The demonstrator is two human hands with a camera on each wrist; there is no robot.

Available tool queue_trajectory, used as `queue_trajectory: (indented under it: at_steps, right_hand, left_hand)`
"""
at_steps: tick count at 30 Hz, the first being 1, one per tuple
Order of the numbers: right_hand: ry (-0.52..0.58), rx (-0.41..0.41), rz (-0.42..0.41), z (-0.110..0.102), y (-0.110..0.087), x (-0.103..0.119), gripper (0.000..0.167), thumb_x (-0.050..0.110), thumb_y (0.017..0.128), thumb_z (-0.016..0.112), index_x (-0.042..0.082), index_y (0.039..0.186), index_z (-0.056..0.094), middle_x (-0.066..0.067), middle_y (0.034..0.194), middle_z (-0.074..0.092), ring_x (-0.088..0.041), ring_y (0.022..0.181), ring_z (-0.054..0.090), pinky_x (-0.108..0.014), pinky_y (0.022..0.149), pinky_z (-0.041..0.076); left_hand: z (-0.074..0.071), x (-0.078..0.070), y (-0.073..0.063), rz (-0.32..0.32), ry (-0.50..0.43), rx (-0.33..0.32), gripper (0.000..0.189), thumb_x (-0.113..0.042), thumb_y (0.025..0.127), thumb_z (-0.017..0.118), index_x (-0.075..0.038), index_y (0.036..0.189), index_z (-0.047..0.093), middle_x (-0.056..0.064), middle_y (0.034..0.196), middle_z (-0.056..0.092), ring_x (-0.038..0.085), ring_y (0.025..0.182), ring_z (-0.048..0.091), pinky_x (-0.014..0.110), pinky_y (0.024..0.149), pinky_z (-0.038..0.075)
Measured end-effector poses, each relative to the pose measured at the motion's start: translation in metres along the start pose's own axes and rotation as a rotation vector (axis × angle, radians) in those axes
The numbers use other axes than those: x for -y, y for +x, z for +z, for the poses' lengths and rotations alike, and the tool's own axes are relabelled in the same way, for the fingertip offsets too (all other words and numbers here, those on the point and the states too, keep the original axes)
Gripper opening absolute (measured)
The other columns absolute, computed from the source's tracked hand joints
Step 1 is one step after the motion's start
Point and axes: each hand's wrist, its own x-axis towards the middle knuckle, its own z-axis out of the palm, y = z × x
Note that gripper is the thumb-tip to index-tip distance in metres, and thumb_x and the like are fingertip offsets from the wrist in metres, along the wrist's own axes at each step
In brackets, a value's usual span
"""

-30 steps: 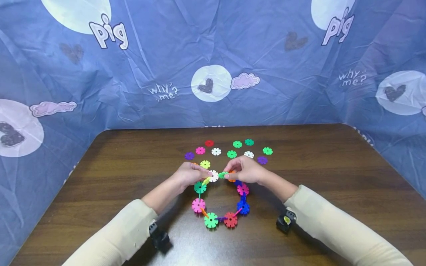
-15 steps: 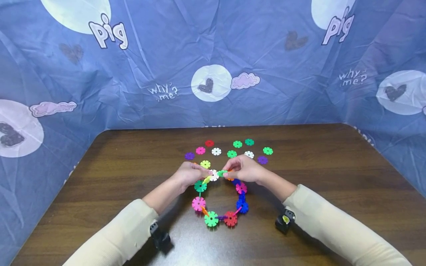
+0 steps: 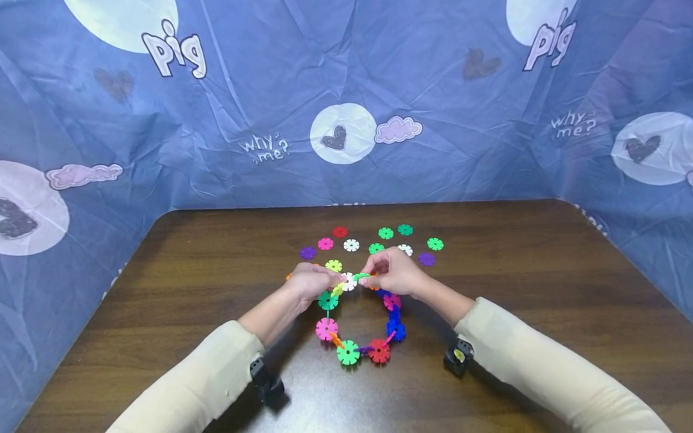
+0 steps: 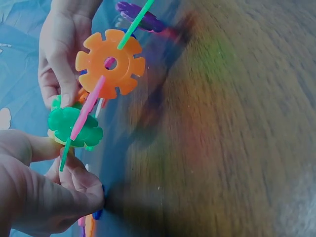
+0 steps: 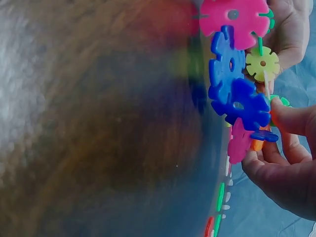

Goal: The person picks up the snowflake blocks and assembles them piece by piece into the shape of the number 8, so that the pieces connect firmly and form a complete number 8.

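Note:
In the head view, slotted plastic snowflake discs are joined edge to edge in a ring above the table, with a light green disc [image 3: 348,353] and a red disc [image 3: 379,351] at its near side. My left hand [image 3: 311,281] pinches a white disc [image 3: 349,282] at the far side. Opposite it, my right hand [image 3: 397,273] holds a green disc [image 3: 360,277] between thumb and fingers. These two discs meet edge to edge; whether their slots interlock cannot be told. Blue discs [image 5: 242,103] hang beside my right hand in the right wrist view.
Loose discs lie beyond the hands on the brown wooden table [image 3: 216,240], among them a red disc [image 3: 340,231], a yellow disc [image 3: 333,265] and a purple disc [image 3: 426,259]. A blue printed cloth [image 3: 271,90] hangs behind the table.
The green disc in my right hand has come closer to the white disc. The ring has shifted slightly away from me, its near part also a little to the right. Both hands keep their hold.

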Motion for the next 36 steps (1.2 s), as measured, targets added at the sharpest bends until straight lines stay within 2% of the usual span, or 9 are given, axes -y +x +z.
queue_trajectory:
  at_steps: [5, 10, 15, 19, 23, 26, 31, 33, 36]
  right_hand:
    - [-0.009, 0.013, -0.021, -0.001, 0.002, 0.001, 0.009, 0.004, 0.079, 0.076, 0.000, 0.075, 0.070, -0.010, 0.069, 0.070, -0.008, 0.057, 0.049, -0.021, 0.054, 0.040]
    - [-0.010, 0.014, -0.033, 0.000, 0.004, 0.003, 0.008, 0.002, 0.078, 0.076, -0.001, 0.074, 0.070, -0.013, 0.073, 0.072, -0.006, 0.058, 0.053, -0.021, 0.056, 0.044]
    - [0.032, 0.014, -0.022, 0.001, 0.005, 0.003, 0.008, 0.000, 0.078, 0.075, -0.003, 0.074, 0.069, -0.013, 0.073, 0.072, -0.006, 0.058, 0.054, -0.020, 0.055, 0.045]
    - [0.064, 0.009, -0.024, 0.001, 0.006, 0.004, 0.008, -0.003, 0.077, 0.075, -0.005, 0.075, 0.068, -0.013, 0.073, 0.072, -0.006, 0.059, 0.055, -0.020, 0.055, 0.046]
    - [0.129, 0.019, -0.024, 0.001, 0.007, 0.005, 0.008, -0.003, 0.078, 0.073, -0.008, 0.076, 0.066, -0.016, 0.074, 0.072, -0.007, 0.061, 0.059, -0.019, 0.056, 0.047]
    - [0.172, 0.030, -0.004, 0.001, 0.007, 0.004, 0.009, -0.004, 0.079, 0.073, -0.010, 0.077, 0.065, -0.014, 0.073, 0.072, -0.007, 0.063, 0.063, -0.018, 0.059, 0.050]
    - [0.143, 0.029, 0.024, 0.002, 0.007, 0.002, 0.009, -0.003, 0.077, 0.074, -0.008, 0.077, 0.067, -0.012, 0.075, 0.073, -0.006, 0.066, 0.064, -0.020, 0.063, 0.054]
    - [0.103, 0.034, 0.033, 0.002, 0.006, 0.003, 0.009, -0.001, 0.078, 0.075, -0.005, 0.077, 0.068, -0.012, 0.077, 0.073, -0.006, 0.066, 0.064, -0.020, 0.064, 0.054]
    - [0.062, 0.063, 0.059, -0.001, 0.006, 0.005, 0.008, 0.002, 0.079, 0.075, -0.002, 0.079, 0.069, -0.012, 0.081, 0.074, -0.006, 0.068, 0.065, -0.021, 0.065, 0.054]
  left_hand:
    - [0.001, -0.002, 0.001, -0.009, 0.032, -0.060, 0.021, -0.009, 0.083, 0.070, 0.004, 0.099, 0.073, 0.005, 0.090, 0.070, 0.011, 0.082, 0.055, 0.017, 0.068, 0.043]
    - [0.000, -0.006, 0.000, -0.041, 0.038, -0.078, 0.021, -0.009, 0.081, 0.072, 0.004, 0.097, 0.073, -0.003, 0.075, 0.061, 0.010, 0.072, 0.051, 0.017, 0.061, 0.041]
    - [0.000, -0.008, -0.001, -0.058, 0.017, -0.092, 0.006, -0.006, 0.079, 0.073, -0.001, 0.078, 0.070, -0.005, 0.061, 0.051, 0.009, 0.062, 0.046, 0.017, 0.055, 0.039]
    - [-0.001, -0.011, -0.001, -0.070, -0.010, -0.100, 0.015, -0.007, 0.078, 0.074, -0.007, 0.068, 0.064, -0.005, 0.059, 0.048, 0.010, 0.060, 0.045, 0.018, 0.055, 0.039]
    - [-0.002, -0.012, 0.000, -0.072, -0.052, -0.104, 0.013, -0.007, 0.078, 0.074, -0.006, 0.070, 0.065, -0.005, 0.059, 0.048, 0.010, 0.060, 0.045, 0.018, 0.055, 0.040]
    - [-0.001, -0.011, 0.000, -0.071, -0.047, -0.107, 0.011, -0.007, 0.078, 0.075, -0.006, 0.072, 0.066, -0.005, 0.059, 0.048, 0.010, 0.060, 0.045, 0.018, 0.055, 0.040]
    - [-0.001, -0.007, 0.001, -0.066, -0.013, -0.084, 0.006, -0.007, 0.079, 0.074, -0.002, 0.079, 0.070, -0.006, 0.056, 0.047, 0.007, 0.055, 0.043, 0.017, 0.052, 0.037]
    - [-0.003, -0.006, 0.001, -0.067, -0.018, -0.044, 0.010, -0.007, 0.080, 0.073, 0.001, 0.087, 0.072, -0.007, 0.055, 0.049, 0.006, 0.054, 0.043, 0.017, 0.052, 0.038]
    - [-0.006, -0.004, 0.002, -0.060, -0.025, 0.051, 0.021, -0.006, 0.084, 0.070, 0.006, 0.101, 0.070, -0.007, 0.060, 0.054, 0.004, 0.058, 0.048, 0.016, 0.058, 0.044]
